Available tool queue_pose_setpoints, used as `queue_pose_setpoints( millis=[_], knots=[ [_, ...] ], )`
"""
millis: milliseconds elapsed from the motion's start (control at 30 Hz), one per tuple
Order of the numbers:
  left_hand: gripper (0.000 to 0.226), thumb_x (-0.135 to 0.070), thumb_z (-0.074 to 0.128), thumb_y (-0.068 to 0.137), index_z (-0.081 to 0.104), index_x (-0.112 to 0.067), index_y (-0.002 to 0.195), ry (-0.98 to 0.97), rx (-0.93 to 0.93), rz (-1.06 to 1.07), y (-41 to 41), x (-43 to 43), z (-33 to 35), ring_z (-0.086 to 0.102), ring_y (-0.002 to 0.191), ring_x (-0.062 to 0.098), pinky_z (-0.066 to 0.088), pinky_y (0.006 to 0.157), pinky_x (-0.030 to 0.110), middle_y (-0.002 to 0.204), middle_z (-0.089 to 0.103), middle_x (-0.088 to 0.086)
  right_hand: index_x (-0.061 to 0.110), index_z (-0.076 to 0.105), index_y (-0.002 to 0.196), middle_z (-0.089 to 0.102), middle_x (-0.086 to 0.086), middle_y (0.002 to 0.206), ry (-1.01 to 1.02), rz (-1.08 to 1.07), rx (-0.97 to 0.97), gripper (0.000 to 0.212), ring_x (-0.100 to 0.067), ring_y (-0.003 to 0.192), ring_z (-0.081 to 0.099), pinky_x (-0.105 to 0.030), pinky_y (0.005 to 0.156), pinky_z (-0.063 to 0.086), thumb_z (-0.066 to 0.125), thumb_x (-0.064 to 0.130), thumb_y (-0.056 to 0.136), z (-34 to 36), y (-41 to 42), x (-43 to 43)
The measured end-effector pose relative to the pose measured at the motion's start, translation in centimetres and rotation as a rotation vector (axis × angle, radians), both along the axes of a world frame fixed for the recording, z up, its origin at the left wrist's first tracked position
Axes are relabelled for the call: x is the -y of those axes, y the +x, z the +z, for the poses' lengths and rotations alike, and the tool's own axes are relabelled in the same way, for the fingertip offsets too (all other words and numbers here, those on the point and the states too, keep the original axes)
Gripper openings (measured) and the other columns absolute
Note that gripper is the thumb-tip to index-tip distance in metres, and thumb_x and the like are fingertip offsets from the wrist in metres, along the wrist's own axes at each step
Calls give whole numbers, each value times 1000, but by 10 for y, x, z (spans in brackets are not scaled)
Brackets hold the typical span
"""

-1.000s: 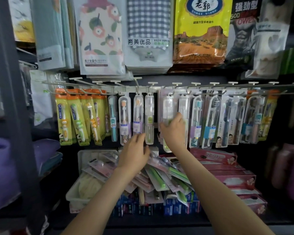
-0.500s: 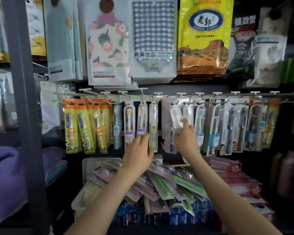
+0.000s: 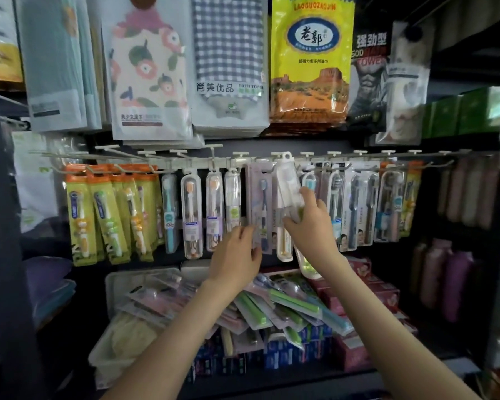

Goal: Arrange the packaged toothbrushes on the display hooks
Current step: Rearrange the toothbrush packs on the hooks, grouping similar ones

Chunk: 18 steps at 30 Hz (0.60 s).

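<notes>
Gripping a clear toothbrush case (image 3: 286, 183) in my right hand (image 3: 309, 226), I hold it tilted, its top at the hook rail (image 3: 197, 166), while my left hand (image 3: 234, 255) pinches a hanging pale pack (image 3: 259, 197) low down.

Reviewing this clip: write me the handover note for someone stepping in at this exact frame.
Right hand: grips a clear toothbrush pack, raised and tilted, with its hang tab up at the hook rail. It does not look seated on a hook yet.
Left hand: pinches the lower corner of the hanging lavender pack.
Done: most hooks already carry packs.
Left: hang the clear pack, then work through the loose toothbrush packs piled on the shelf below.
</notes>
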<state>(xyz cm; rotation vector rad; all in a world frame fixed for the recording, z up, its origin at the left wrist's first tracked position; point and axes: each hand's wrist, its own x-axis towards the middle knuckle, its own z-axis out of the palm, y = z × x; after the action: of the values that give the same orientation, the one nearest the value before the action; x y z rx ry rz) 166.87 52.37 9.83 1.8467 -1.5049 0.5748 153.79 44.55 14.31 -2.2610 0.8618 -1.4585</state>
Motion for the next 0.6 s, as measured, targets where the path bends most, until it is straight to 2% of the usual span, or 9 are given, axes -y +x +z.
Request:
queue_pose_setpoints(
  millis=[100, 167, 300, 434, 534, 601],
  knots=[
    [47, -25, 45, 96, 35, -16, 142, 17, -19, 31, 4, -6, -3, 49, 116, 20, 42, 88, 29, 136, 44, 4, 17, 28, 142, 47, -12, 119, -26, 41, -105, 60, -16, 72, 48, -24, 58, 37, 57, 14, 90, -1, -1, -14],
    [49, -26, 45, 96, 33, -15, 142, 33, -26, 65, 9, -9, -3, 49, 117, 22, 42, 88, 31, 136, 43, 6, 17, 27, 143, 48, -13, 122, -14, 68, -195, 63, -20, 80, 51, -27, 66, 39, 58, 17, 89, -5, 5, -21],
    [53, -27, 48, 95, 30, -14, 143, 34, -39, 125, 24, -16, 2, 49, 117, 24, 45, 88, 34, 136, 43, 7, 21, 8, 151, 46, -16, 127, -56, 81, -269, 78, -30, 95, 56, -34, 75, 47, 56, 19, 90, -10, 28, -29],
    [52, -26, 48, 95, 30, -15, 142, -3, -33, 167, 43, -26, 10, 49, 117, 24, 46, 88, 33, 137, 43, 6, 25, -3, 151, 42, -15, 133, -122, -20, -308, 81, -31, 101, 56, -36, 73, 49, 53, 27, 93, 4, 54, -29],
    [54, -28, 47, 96, 27, -15, 144, -18, -44, 191, 53, -31, 15, 49, 119, 24, 45, 87, 32, 140, 41, 6, 21, -7, 150, 36, -16, 141, -94, -26, -309, 82, -29, 98, 58, -31, 70, 47, 52, 27, 94, 11, 63, -35],
    [55, -28, 47, 96, 26, -14, 145, -22, -51, 197, 57, -33, 16, 49, 119, 24, 44, 87, 32, 142, 40, 7, 18, -6, 151, 39, -17, 137, -104, -39, -307, 81, -28, 93, 58, -31, 67, 46, 52, 26, 94, 10, 64, -41]
  ],
)
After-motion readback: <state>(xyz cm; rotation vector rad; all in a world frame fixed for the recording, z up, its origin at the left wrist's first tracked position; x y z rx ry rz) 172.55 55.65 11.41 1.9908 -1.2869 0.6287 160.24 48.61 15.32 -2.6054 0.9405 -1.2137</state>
